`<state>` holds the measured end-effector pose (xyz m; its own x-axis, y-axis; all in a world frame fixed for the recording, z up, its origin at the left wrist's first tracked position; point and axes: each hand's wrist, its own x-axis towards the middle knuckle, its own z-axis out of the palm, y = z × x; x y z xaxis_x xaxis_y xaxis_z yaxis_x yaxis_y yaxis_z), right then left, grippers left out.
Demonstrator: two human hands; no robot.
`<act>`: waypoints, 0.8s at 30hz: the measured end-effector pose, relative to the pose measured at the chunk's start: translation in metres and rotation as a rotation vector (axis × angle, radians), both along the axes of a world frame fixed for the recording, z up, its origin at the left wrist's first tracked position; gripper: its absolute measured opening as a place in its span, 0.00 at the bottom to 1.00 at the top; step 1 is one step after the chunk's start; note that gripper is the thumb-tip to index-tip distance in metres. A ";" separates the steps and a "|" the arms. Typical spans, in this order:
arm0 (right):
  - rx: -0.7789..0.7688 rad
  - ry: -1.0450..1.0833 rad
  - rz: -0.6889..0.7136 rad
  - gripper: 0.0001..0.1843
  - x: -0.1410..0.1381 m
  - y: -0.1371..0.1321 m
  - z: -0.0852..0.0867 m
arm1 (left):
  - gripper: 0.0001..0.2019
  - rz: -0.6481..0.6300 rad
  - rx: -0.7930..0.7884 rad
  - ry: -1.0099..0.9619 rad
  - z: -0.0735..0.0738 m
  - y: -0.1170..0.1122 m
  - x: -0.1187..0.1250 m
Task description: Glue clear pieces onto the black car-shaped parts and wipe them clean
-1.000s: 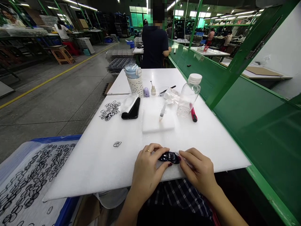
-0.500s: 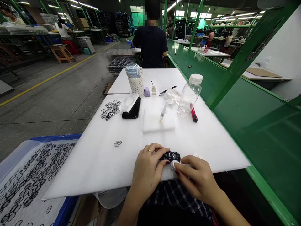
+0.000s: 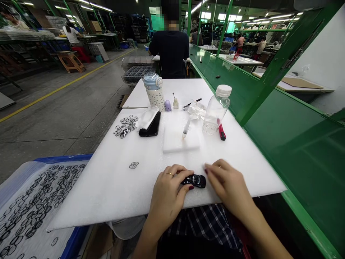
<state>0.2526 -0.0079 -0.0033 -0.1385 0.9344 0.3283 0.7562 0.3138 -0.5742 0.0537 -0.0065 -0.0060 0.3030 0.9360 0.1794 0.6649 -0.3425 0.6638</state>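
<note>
A glossy black toy car [image 3: 198, 181] rests at the front edge of the white foam sheet. Around its left end close the thumb and fingers of my left hand [image 3: 169, 190], which wears a gold ring. To the right, just clear of the car, my right hand [image 3: 229, 183] is raised and blurred. Its thumb and fingertips come together; anything white between them cannot be told from the foam. Beyond the hands, a syringe [image 3: 185, 128] lies tilted on a small foam block [image 3: 180, 145].
Thin black rings [image 3: 133, 165] lie at left, with a pile [image 3: 126, 126] beyond. Farther back are a phone [image 3: 149, 130], a tumbler [image 3: 155, 93], a small glass bottle [image 3: 176, 104], crumpled tissue [image 3: 196, 109], a clear bottle [image 3: 217, 111] and a red cutter [image 3: 221, 131]. A blue-edged tray [image 3: 78, 230] stands left.
My right hand has lifted away from the car, up and to the right; the white cloth it pressed there no longer shows. The car's top is now visible. My left hand keeps its hold.
</note>
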 end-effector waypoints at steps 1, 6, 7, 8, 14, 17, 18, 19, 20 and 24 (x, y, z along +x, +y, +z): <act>0.022 -0.046 -0.055 0.16 0.007 0.004 0.005 | 0.15 0.003 -0.004 0.002 0.000 0.000 0.000; 0.188 -0.339 -0.127 0.18 0.029 0.003 0.019 | 0.15 0.013 -0.010 -0.007 0.000 0.000 -0.001; 0.182 -0.318 -0.067 0.16 0.026 -0.002 0.018 | 0.16 0.013 -0.006 -0.008 0.000 0.000 -0.001; 0.173 -0.278 0.002 0.14 0.021 -0.008 0.016 | 0.16 0.011 -0.002 -0.009 0.000 0.000 -0.001; 0.171 -0.106 0.131 0.16 -0.016 -0.033 -0.003 | 0.15 0.009 -0.006 -0.015 0.001 -0.001 -0.001; 0.151 -0.059 0.115 0.14 -0.022 -0.034 -0.010 | 0.15 0.014 -0.009 -0.014 0.001 -0.001 -0.001; 0.142 -0.041 0.113 0.14 -0.022 -0.033 -0.011 | 0.15 0.013 -0.009 -0.014 0.001 -0.001 -0.001; 0.132 -0.024 0.114 0.13 -0.022 -0.033 -0.011 | 0.15 0.012 -0.009 -0.014 0.001 -0.001 -0.001; 0.120 -0.009 0.118 0.13 -0.021 -0.032 -0.010 | 0.15 0.011 -0.008 -0.014 0.000 -0.001 -0.001; 0.005 0.037 0.169 0.13 -0.012 -0.024 -0.001 | 0.16 0.005 -0.010 -0.015 0.000 0.000 -0.001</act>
<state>0.2403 -0.0323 -0.0042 -0.2814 0.8970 0.3409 0.6707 0.4379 -0.5987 0.0524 -0.0068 -0.0064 0.2955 0.9392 0.1749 0.6564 -0.3326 0.6772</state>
